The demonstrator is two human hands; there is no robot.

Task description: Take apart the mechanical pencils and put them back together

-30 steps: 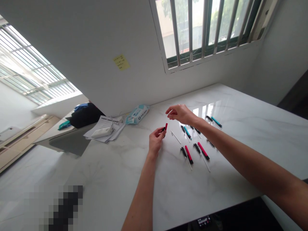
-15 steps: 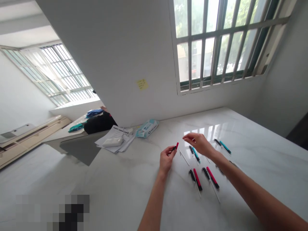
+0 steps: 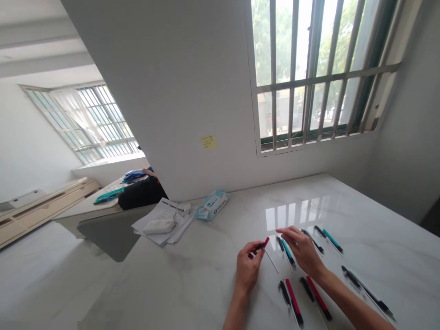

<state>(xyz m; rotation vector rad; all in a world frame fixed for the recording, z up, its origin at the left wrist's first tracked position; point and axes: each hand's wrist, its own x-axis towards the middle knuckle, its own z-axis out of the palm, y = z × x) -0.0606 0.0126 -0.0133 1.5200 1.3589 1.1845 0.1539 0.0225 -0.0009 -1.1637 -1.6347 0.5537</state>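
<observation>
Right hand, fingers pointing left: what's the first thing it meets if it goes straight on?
The right hand would probably meet the black-and-red pen body held in the left hand, just past its fingertips. Depth is unclear, so it might pass just above it.

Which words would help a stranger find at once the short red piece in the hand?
On the marble table, find the person's left hand. Its fingers hold a short red-and-black pen piece; the similar pens nearby all lie flat.
</observation>
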